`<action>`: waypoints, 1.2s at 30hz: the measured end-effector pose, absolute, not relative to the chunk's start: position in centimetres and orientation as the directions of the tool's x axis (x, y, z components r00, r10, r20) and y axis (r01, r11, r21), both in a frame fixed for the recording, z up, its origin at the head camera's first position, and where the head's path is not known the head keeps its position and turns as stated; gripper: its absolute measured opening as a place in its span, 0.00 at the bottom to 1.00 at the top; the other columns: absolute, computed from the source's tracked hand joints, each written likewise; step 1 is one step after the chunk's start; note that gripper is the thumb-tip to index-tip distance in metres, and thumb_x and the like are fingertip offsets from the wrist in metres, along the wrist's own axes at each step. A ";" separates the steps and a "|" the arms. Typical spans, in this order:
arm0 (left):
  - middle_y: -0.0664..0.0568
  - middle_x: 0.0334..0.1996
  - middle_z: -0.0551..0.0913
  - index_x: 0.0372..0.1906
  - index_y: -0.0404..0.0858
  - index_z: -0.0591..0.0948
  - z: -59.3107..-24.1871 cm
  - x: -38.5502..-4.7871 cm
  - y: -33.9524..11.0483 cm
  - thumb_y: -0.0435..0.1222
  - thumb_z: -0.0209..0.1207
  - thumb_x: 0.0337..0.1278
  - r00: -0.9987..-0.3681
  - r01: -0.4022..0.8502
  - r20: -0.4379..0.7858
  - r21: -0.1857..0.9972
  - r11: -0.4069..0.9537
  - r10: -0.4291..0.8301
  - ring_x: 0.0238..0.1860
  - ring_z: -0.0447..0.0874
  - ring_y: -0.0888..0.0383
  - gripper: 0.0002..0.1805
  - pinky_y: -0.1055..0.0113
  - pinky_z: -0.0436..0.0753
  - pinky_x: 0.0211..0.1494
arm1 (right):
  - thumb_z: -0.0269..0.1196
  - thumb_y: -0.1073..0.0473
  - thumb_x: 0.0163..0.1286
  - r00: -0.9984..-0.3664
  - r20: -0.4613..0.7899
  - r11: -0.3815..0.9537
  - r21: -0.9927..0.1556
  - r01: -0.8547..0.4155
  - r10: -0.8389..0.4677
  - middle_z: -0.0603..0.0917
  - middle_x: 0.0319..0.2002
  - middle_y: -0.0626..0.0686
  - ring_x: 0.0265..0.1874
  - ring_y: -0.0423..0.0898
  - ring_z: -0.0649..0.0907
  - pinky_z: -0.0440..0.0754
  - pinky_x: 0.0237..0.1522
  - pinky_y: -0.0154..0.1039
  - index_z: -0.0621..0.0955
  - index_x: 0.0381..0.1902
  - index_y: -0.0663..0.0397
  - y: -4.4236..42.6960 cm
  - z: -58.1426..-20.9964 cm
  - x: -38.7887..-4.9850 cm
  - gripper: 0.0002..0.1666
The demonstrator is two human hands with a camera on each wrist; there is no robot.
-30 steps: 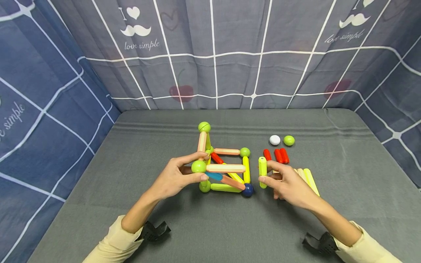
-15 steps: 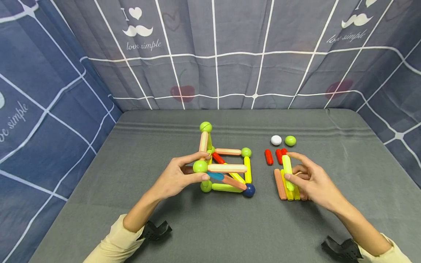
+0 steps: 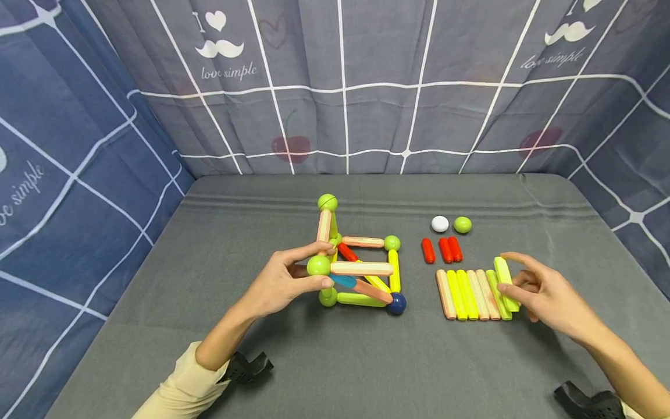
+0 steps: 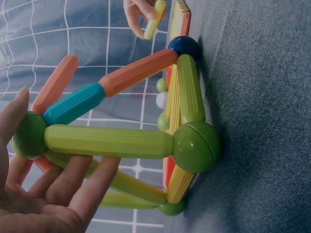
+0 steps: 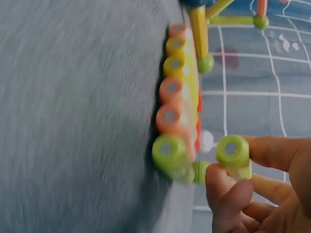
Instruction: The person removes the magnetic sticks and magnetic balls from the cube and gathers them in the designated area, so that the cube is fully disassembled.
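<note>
A frame of magnetic sticks and balls (image 3: 361, 268) stands left of centre, with green balls at most corners and a dark blue ball (image 3: 396, 303) at the near right. My left hand (image 3: 285, 279) grips its raised green ball (image 4: 30, 136), thumb on one side and fingers on the other. From that ball a pale orange stick juts out, its right end free. Over to the right, my right hand (image 3: 549, 297) pinches a yellow-green magnetic stick (image 3: 505, 282) between thumb and fingers. It hovers tilted over the right end of a row of sticks (image 3: 469, 295); the right wrist view shows a gap between them.
Behind the row lie three short red sticks (image 3: 428, 251). A white ball (image 3: 439, 224) and a loose green ball (image 3: 463, 224) sit farther back. Grey cloth (image 3: 335, 361) covers the table, and a checked curtain (image 3: 377, 116) hangs along its back and sides.
My right hand has carried the yellow-green stick rightward, from beside the frame to the right end of the row, uncovering the row. The left hand keeps its grip on the frame.
</note>
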State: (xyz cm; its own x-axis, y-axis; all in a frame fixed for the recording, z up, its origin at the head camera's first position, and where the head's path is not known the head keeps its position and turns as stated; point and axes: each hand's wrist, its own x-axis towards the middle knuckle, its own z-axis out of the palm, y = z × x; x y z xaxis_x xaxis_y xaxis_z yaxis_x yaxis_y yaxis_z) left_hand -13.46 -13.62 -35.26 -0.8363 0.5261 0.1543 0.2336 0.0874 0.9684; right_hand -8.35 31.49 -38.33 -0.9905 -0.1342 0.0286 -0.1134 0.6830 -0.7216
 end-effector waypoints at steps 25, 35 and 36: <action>0.41 0.58 0.78 0.65 0.34 0.75 -35.4 -13.5 -13.6 0.27 0.69 0.54 -0.834 0.240 0.167 0.968 0.072 0.525 0.39 0.86 0.50 0.32 0.66 0.83 0.40 | 0.62 0.59 0.73 -0.968 -0.171 0.762 -0.646 -0.031 -0.184 0.79 0.32 0.52 0.23 0.40 0.76 0.78 0.18 0.39 0.65 0.67 0.70 33.5 -39.6 -9.4 0.32; 0.43 0.58 0.78 0.65 0.34 0.75 -35.3 -13.5 -13.6 0.26 0.69 0.53 -0.836 0.230 0.167 0.971 0.059 0.523 0.40 0.86 0.50 0.31 0.66 0.83 0.41 | 0.61 0.57 0.74 -0.983 -0.080 0.804 -0.587 -0.089 -0.167 0.81 0.40 0.57 0.24 0.43 0.79 0.78 0.20 0.38 0.71 0.65 0.66 33.2 -37.7 -9.1 0.27; 0.43 0.57 0.78 0.65 0.34 0.75 -35.4 -13.4 -13.6 0.26 0.69 0.53 -0.837 0.227 0.165 0.972 0.057 0.521 0.40 0.86 0.50 0.31 0.66 0.83 0.41 | 0.61 0.57 0.74 -0.983 -0.062 0.803 -0.588 -0.103 -0.171 0.81 0.41 0.58 0.25 0.43 0.79 0.78 0.20 0.38 0.72 0.64 0.65 32.8 -37.2 -9.1 0.26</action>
